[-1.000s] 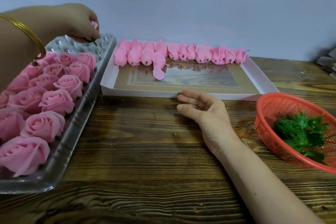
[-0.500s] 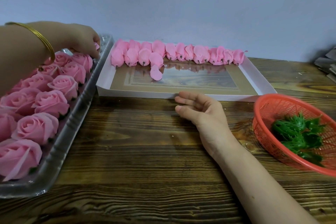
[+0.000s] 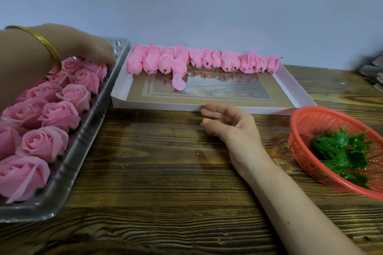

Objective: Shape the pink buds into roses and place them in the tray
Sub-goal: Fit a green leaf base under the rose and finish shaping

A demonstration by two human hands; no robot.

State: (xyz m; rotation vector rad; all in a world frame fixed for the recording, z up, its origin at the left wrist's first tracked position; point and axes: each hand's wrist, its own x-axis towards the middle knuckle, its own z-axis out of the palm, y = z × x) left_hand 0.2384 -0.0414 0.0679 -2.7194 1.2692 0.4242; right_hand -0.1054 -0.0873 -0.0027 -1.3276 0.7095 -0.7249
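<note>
A clear plastic tray (image 3: 83, 145) on the left holds several finished pink roses (image 3: 60, 116). My left hand (image 3: 93, 49), with gold bangles on the wrist, reaches over the tray's far end. Its fingers curl down on the last pink rose (image 3: 97, 69) there, and the fingertips are partly hidden. A row of pink buds (image 3: 207, 60) lies along the back of a shallow white box (image 3: 157, 106), with one loose petal (image 3: 178, 83) in front of them. My right hand (image 3: 230, 124) rests on the wooden table just before the box, fingers relaxed and holding nothing.
A red mesh basket (image 3: 306, 118) with green leafy sepals (image 3: 339, 151) sits at the right, close to my right forearm. Some grey papers (image 3: 373, 76) lie at the far right edge. A plain wall stands right behind the box.
My left hand has come down from above the tray's far end, carrying a rose, to the row of roses. The right hand has stayed in place.
</note>
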